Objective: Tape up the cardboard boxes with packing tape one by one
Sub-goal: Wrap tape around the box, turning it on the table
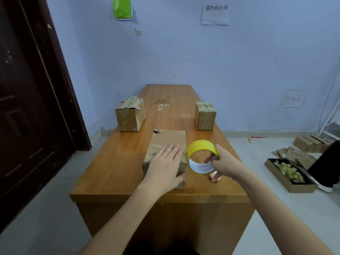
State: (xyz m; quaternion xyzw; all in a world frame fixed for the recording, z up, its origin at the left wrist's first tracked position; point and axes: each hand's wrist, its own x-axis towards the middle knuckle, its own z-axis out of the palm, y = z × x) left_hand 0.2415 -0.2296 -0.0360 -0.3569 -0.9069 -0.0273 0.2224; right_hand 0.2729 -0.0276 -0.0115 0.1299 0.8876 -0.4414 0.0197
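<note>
Sign [215,12], seemingly "请扫码出库"

Glossy wooden table [114,162], matt cardboard box [168,138]

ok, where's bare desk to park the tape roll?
Bare wood lies between the two far cardboard boxes, apart from a small clear scrap, and on the wooden desk left of the near flat cardboard box. It is crowded near-right: left hand presses that box, right hand grips the yellow tape roll.
</note>
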